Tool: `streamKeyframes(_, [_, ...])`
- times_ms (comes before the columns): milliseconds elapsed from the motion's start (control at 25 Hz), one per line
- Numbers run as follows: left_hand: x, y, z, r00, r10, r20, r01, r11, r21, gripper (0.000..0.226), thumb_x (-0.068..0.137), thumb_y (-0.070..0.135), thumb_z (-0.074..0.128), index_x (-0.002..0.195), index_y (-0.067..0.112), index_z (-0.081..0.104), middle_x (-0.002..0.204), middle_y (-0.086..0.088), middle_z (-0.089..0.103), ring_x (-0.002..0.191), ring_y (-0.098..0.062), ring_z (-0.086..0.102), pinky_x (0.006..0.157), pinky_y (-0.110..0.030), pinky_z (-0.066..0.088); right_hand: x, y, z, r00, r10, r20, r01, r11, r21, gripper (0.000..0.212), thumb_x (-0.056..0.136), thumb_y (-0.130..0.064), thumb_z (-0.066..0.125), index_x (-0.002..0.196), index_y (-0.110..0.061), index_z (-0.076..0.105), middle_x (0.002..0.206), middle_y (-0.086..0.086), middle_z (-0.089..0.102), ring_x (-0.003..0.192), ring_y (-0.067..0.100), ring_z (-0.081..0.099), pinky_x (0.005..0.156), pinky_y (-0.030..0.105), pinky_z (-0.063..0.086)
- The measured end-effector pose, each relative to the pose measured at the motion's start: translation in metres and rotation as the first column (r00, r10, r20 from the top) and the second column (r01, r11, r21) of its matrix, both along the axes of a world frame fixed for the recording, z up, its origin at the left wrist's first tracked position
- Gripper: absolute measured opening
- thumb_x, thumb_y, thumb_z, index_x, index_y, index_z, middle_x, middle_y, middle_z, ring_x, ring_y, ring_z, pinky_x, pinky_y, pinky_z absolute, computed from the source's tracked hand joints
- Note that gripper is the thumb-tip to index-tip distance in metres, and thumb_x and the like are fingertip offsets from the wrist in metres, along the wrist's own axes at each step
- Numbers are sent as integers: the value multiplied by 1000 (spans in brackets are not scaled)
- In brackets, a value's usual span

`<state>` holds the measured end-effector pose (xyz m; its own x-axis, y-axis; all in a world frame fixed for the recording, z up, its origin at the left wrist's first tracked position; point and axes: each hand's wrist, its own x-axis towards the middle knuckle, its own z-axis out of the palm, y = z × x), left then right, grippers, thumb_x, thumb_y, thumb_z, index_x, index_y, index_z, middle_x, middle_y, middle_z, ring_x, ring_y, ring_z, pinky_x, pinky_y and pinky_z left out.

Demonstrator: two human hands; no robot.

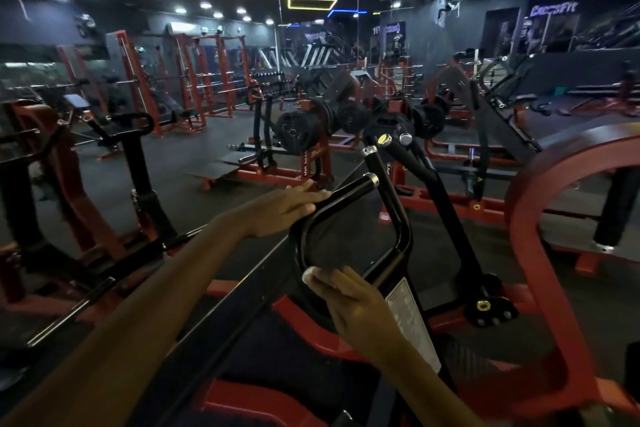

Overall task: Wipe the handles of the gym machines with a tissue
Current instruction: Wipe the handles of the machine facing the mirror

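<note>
Item, mid-frame: bent black tubular metal handle (349,218), wiping underway. Right hand (349,305) pressed white tissue (313,279) on it; left hand (280,210) lay open, steadying. Other machines remained.

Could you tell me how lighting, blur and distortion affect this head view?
Head view: dim gym, bright ceiling lights; wide-angle bending at edges; right hand and white tissue slightly motion-blurred on the black looped metal handle; left hand sharper.
</note>
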<state>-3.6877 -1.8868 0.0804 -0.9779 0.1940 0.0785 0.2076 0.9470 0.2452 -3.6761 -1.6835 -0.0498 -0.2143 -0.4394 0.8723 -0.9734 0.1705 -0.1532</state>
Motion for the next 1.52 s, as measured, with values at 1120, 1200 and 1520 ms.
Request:
streamKeyframes(1120, [14,14,2,996,31,-86,-40,993,-113,45,102,36,27,145,42,17,158,-3,5,144,-33,5,114,-47,14,-6,-42,41,594,219,774,96,936,-339,27,89,-10,61,64,-15,68,58,1,64,56,11,61,56,25,49])
streamKeyframes(1200, [17,18,4,992,25,-125,-45,987,-157,45,102,35,27,146,40,18,158,-3,8,144,-31,8,114,-45,17,-8,-31,35,653,201,731,-10,967,-256,37,90,-5,58,61,-28,64,50,-10,57,51,2,54,54,22,44])
streamKeyframes(1520, [19,25,4,983,28,-180,-66,977,-205,46,102,33,27,147,33,21,157,-2,14,144,-26,13,114,-40,18,-20,26,4,793,-24,609,-127,971,204,22,85,4,55,86,-10,72,72,-15,58,67,0,60,62,7,41])
